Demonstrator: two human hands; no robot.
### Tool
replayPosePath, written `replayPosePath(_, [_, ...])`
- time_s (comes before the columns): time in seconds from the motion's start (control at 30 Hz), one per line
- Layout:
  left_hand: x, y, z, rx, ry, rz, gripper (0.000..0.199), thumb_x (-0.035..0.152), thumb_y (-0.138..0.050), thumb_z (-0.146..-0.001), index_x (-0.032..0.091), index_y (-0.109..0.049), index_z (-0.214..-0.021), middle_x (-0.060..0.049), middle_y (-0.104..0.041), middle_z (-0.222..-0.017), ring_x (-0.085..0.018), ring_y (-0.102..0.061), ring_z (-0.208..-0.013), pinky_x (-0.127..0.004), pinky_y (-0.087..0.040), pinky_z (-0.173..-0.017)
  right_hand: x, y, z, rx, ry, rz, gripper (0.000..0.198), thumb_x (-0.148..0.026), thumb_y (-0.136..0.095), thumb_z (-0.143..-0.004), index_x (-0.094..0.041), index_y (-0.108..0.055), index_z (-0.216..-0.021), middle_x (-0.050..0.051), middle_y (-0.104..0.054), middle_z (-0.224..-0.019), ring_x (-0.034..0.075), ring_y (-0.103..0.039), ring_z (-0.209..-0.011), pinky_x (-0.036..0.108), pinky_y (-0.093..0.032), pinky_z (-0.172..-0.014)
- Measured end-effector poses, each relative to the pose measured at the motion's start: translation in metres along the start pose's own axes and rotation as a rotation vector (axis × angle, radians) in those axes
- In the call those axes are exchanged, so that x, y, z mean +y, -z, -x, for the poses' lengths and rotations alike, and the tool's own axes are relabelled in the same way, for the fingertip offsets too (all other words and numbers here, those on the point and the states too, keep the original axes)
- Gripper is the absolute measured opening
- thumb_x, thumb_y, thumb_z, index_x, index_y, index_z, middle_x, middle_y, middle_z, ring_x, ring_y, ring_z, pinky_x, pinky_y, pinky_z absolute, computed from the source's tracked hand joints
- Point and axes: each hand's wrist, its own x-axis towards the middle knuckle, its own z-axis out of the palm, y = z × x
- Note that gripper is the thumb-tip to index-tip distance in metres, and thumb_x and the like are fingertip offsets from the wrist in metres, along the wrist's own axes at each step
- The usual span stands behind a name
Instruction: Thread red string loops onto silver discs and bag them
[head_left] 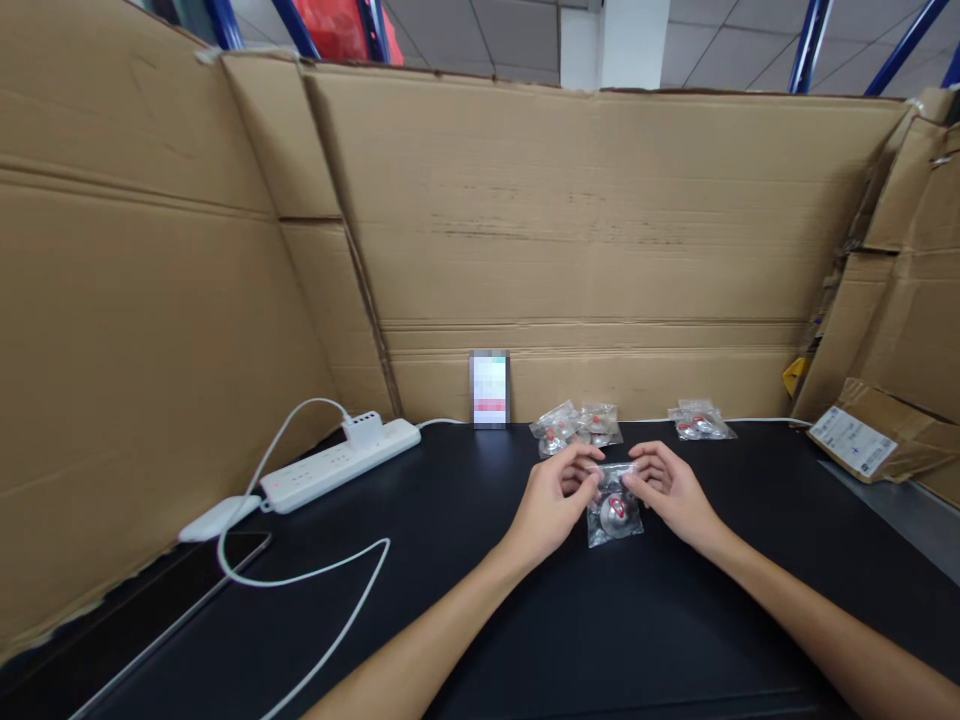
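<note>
Between my hands is a small clear plastic bag with a round silvery piece in it that bears a red mark. My left hand pinches the bag's upper left edge between thumb and fingers. At the upper right edge, my right hand grips the same bag with its thumb against curled fingers. The bag's lower part hangs free just over the black table. Just behind my left hand lies a cluster of similar clear bags with silvery and red pieces.
More bagged pieces lie at the back right. A phone-like screen leans on the cardboard wall. At left are a white power strip, a looping white cable and a dark flat device. A labelled parcel sits at right.
</note>
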Motion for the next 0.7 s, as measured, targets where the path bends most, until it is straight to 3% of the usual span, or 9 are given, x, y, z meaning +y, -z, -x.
replayPosePath(0.17, [-0.002, -0.002, -0.001, -0.012, 0.057, 0.021, 0.029, 0.03, -0.065, -0.083, 0.018, -0.059, -0.108, -0.002, -0.061, -0.082, -0.015, -0.062, -0.071, -0.024, -0.051, -0.057, 0.002, 0.002, 0.0, -0.064, 0.02, 0.053, 0.023, -0.038, -0.07, -0.082, -0.017, -0.061, -0.081, 0.0, -0.057, -0.076, 0.012, -0.054, -0.067, 0.023, -0.046, -0.059])
replayPosePath(0.27, [-0.003, -0.003, -0.003, -0.051, 0.123, -0.001, 0.023, 0.033, -0.065, -0.081, 0.015, -0.062, -0.094, -0.001, -0.059, -0.073, -0.014, -0.058, -0.064, -0.022, -0.047, -0.051, -0.001, 0.001, 0.001, -0.066, 0.027, 0.027, 0.023, -0.038, -0.071, -0.081, -0.018, -0.061, -0.08, 0.0, -0.056, -0.076, 0.012, -0.055, -0.068, 0.023, -0.048, -0.063])
replayPosePath(0.37, [0.0, -0.005, -0.002, -0.092, 0.092, -0.065, 0.02, 0.033, -0.063, -0.083, 0.014, -0.065, -0.081, -0.002, -0.061, -0.071, -0.014, -0.056, -0.063, -0.023, -0.046, -0.057, -0.004, -0.002, 0.002, -0.098, -0.019, -0.011, 0.024, -0.039, -0.073, -0.078, -0.019, -0.063, -0.088, 0.001, -0.061, -0.081, 0.015, -0.059, -0.073, 0.025, -0.05, -0.066])
replayPosePath(0.47, [0.005, -0.006, 0.001, -0.076, 0.031, -0.169, 0.018, 0.032, -0.061, -0.084, 0.015, -0.067, -0.081, -0.002, -0.064, -0.073, -0.015, -0.058, -0.067, -0.024, -0.046, -0.063, -0.005, -0.004, 0.004, -0.148, -0.053, -0.015, 0.025, -0.041, -0.073, -0.077, -0.018, -0.067, -0.087, 0.003, -0.065, -0.081, 0.017, -0.062, -0.075, 0.029, -0.051, -0.069])
replayPosePath(0.57, [0.008, -0.005, 0.003, -0.122, 0.052, -0.24, 0.022, 0.033, -0.057, -0.087, 0.016, -0.068, -0.08, -0.003, -0.066, -0.07, -0.015, -0.059, -0.063, -0.024, -0.045, -0.061, -0.004, -0.004, 0.004, -0.173, -0.056, -0.009, 0.024, -0.041, -0.073, -0.077, -0.017, -0.069, -0.077, 0.003, -0.067, -0.072, 0.017, -0.062, -0.068, 0.029, -0.049, -0.066])
replayPosePath(0.7, [0.008, 0.003, 0.0, -0.198, 0.082, -0.301, 0.03, 0.035, -0.055, -0.088, 0.015, -0.068, -0.071, -0.003, -0.067, -0.063, -0.016, -0.06, -0.058, -0.024, -0.043, -0.056, -0.004, 0.0, 0.003, -0.155, -0.122, -0.017, 0.024, -0.04, -0.076, -0.075, -0.016, -0.074, -0.078, 0.003, -0.07, -0.071, 0.016, -0.061, -0.065, 0.027, -0.047, -0.063])
